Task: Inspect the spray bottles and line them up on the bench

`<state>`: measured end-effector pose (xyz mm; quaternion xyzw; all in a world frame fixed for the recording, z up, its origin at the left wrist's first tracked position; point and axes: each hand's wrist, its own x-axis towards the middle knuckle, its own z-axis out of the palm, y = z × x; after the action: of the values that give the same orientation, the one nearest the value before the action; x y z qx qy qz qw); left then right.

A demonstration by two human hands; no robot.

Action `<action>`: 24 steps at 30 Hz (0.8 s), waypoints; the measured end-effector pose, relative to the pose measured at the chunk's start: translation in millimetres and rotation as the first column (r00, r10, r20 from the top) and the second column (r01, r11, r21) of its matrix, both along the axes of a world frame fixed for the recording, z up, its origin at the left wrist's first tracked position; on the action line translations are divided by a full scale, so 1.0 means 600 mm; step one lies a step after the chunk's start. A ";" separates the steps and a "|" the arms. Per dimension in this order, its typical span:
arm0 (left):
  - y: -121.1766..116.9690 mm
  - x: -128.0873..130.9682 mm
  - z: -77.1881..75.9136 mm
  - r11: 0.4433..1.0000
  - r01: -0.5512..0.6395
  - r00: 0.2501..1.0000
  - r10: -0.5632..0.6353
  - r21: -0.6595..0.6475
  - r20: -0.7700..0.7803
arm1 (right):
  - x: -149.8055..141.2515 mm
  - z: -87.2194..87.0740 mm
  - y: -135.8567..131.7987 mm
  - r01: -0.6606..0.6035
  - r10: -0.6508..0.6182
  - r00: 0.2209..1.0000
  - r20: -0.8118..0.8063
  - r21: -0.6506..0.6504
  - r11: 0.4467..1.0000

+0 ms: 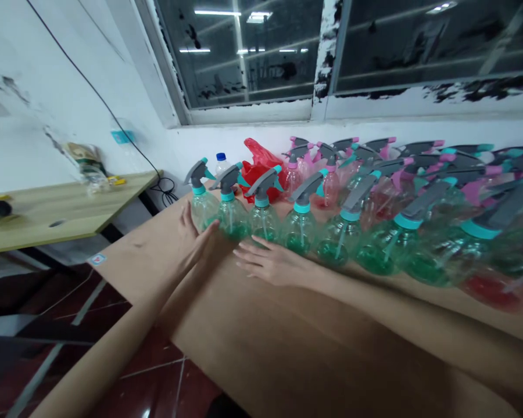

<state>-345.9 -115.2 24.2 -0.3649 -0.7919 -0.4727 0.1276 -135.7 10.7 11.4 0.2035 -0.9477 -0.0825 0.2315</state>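
Note:
Along the table runs a front row of clear green spray bottles with grey and teal trigger heads. My left hand (194, 235) is at the row's left end, fingers apart, beside the leftmost spray bottle (204, 207); whether it touches the bottle I cannot tell. My right hand (270, 261) lies with fingers stretched out, low in front of the third spray bottle (264, 220) and the fourth spray bottle (300, 227). Neither hand is wrapped round a bottle. Green shows in the lower parts of these bottles.
Behind stand several pink-trimmed spray bottles (331, 183), a red plastic bag (264, 159) and a blue-capped bottle (221, 164). The brown table (253, 337) ends at the left above a red tiled floor (152, 371). A second table (82, 212) stands left, with a black cable (108, 107) hanging nearby.

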 end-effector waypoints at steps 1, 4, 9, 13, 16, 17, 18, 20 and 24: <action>0.005 0.001 -0.001 0.999 0.014 1.000 -0.014 -0.033 0.005 | -0.014 0.001 0.003 -0.008 0.008 1.000 -0.004 0.030 1.000; 0.015 0.010 0.001 0.994 0.049 0.999 -0.047 -0.099 0.020 | -0.039 -0.001 0.014 0.008 -0.006 1.000 -0.020 0.101 0.995; 0.024 0.013 0.007 0.989 0.062 0.998 -0.058 -0.135 0.039 | -0.050 -0.011 0.027 0.055 -0.050 0.998 -0.033 0.185 0.981; 0.033 0.009 0.003 0.989 0.068 0.997 -0.065 -0.134 0.029 | -0.053 -0.015 0.031 0.108 -0.101 0.994 -0.043 0.224 0.969; 0.041 0.008 -0.001 0.988 0.065 0.998 -0.064 -0.140 0.015 | -0.056 -0.016 0.036 0.136 -0.127 0.991 -0.052 0.241 0.961; 0.044 0.008 -0.001 0.988 0.061 0.998 -0.060 -0.144 0.011 | -0.057 -0.016 0.039 0.142 -0.133 0.990 -0.055 0.246 0.959; 0.047 0.008 -0.002 0.987 0.057 0.998 -0.056 -0.148 0.008 | -0.058 -0.016 0.042 0.147 -0.136 0.989 -0.060 0.251 0.957; 0.053 0.006 -0.004 0.987 0.052 0.999 -0.053 -0.155 0.001 | -0.059 -0.017 0.048 0.155 -0.140 0.988 -0.071 0.264 0.952; 0.065 0.002 -0.007 0.986 0.056 0.998 -0.059 -0.156 -0.014 | -0.062 -0.019 0.063 0.164 -0.139 0.985 -0.101 0.304 0.939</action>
<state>-345.0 -75.9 19.8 -0.4008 -0.8142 -0.4098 0.0923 -173.0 48.2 0.1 0.1602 -0.9260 -0.2562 0.2265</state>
